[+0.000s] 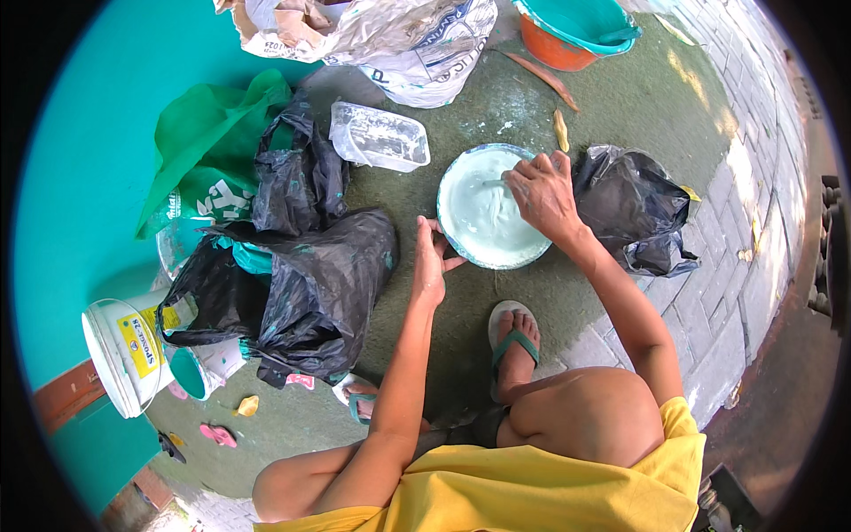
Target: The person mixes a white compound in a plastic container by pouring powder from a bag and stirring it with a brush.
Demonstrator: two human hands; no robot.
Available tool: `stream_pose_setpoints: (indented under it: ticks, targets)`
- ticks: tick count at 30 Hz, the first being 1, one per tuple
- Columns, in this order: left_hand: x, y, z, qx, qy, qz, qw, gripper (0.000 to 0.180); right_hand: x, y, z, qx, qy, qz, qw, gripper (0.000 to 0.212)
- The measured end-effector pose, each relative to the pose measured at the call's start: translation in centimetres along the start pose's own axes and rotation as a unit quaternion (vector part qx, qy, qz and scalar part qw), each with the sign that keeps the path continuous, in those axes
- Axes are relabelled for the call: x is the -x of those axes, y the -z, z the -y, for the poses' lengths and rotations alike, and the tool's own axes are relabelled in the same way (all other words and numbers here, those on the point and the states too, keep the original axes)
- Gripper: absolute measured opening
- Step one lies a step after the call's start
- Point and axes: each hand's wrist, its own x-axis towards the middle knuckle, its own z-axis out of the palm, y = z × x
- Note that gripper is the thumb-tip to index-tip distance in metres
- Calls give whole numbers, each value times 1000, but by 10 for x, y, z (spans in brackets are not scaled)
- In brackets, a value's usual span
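Observation:
A round bowl (446,238) of pale mint, creamy paste (479,213) stands on the ground in front of me. My left hand (430,266) steadies it from the left, fingers along its outer side and thumb near the rim. Over the bowl's right part, my right hand (545,197) is closed round a thin stirring tool (493,184) whose end dips into the paste. The paste shows swirls around it. Most of the tool is hidden by my fingers and the paste, so its exact kind is unclear.
Black plastic bags lie left (332,284) and right (634,204) of the bowl. Beyond are a clear plastic tub (381,136), a white sack (425,58) and an orange basin (554,46) with teal inside. White buckets (124,355) lean by the teal wall (97,177). My sandalled feet are close.

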Motion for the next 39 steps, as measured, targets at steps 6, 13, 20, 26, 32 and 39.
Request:
stream_pose_setpoints:
  ticks: [6,13,20,26,32,39]
  targets:
    - [1,-3,-2,4,-3,-2,1000,53,18,-6,10,-11,8,43,999,20]
    - [-2,1,0,4,-2,-9,1000,53,43,17,27,-82,9,100,992,13]
    - [-3,3,0,-66,-6,-17,998,58,37,21,36,-101,12,99,990,9]
    - [-2,6,2,-93,12,-23,995,64,14,-9,24,-72,25,47,996,10]
    - [-4,15,0,-78,49,21,996,67,-9,-11,7,-9,28,12,1000,13]
    - [-3,13,-2,-34,42,65,996,62,28,-3,14,-6,-21,28,999,15]
